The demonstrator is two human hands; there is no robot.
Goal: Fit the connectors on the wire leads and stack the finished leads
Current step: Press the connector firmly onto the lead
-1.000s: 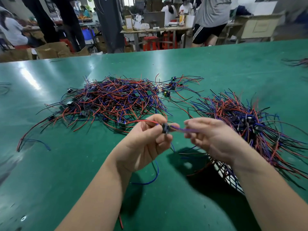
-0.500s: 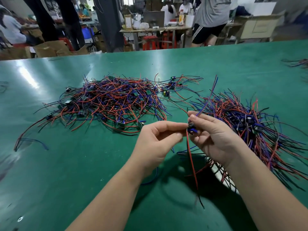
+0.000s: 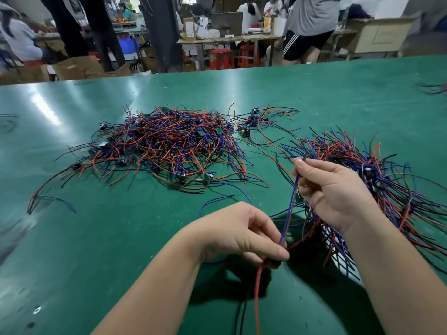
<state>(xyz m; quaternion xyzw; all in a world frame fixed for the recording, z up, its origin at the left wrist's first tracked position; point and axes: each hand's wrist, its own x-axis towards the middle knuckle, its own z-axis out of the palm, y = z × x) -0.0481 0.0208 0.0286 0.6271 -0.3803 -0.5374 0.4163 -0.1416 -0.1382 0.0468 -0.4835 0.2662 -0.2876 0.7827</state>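
Nearer than the loose pile (image 3: 169, 146) of red, blue and black leads, off its right end: the left hand (image 3: 244, 235), fingers (image 3: 271, 247) curled close, tips pinching a small dark connector (image 3: 274, 262) mostly hidden in the grip. Up from that pinch, a blue wire (image 3: 289, 213), nearly straight, to the right hand (image 3: 333, 189). There, thumb and forefinger narrowed onto the wire's top end, remaining fingers loosely bent. Down from the connector, a red wire (image 3: 258, 286) hanging toward the bottom edge, a black wire (image 3: 243, 313) beside it. Held lead lifted above the green desk (image 3: 108, 238), between both hands.

Right of the loose pile, parted from it by a strip of desk: a second heap (image 3: 343, 146) of leads, wires fanned outward, dark parts bunched at its middle, partly behind the right hand. Small green boards scattered through the loose pile. Beyond it, past the desk's far edge, other people at benches, blurred.
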